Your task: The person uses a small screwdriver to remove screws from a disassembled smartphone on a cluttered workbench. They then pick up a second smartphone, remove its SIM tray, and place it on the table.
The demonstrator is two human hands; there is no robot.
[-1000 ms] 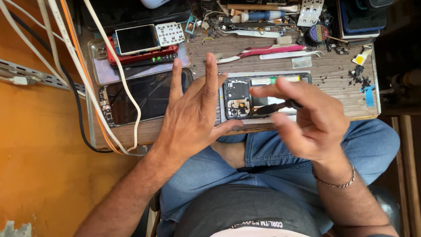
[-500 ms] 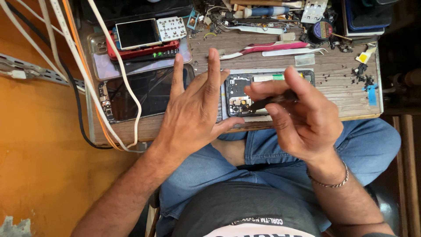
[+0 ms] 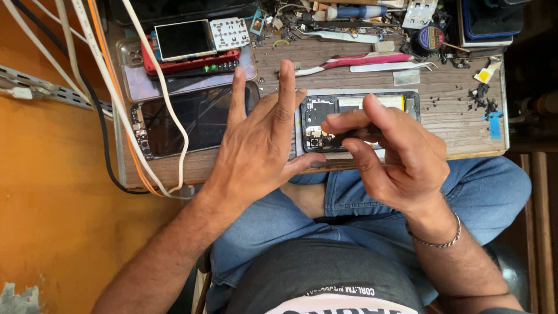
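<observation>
Wooden worktop carries an opened phone at its near edge, where the left hand braces it with fingers spread wide and the right hand pinches a dark tool; its exposed boards look fragile, so gripping the rigid frame seems safest.

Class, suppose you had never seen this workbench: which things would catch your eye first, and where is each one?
The two hands over the bench's middle stand out: the left hand with fingers spread, the right hand pinching a dark tool above an opened phone with its insides bare. To the left lies a dark phone screen, crossed by white cables. Behind it sit pink tweezers.
</observation>
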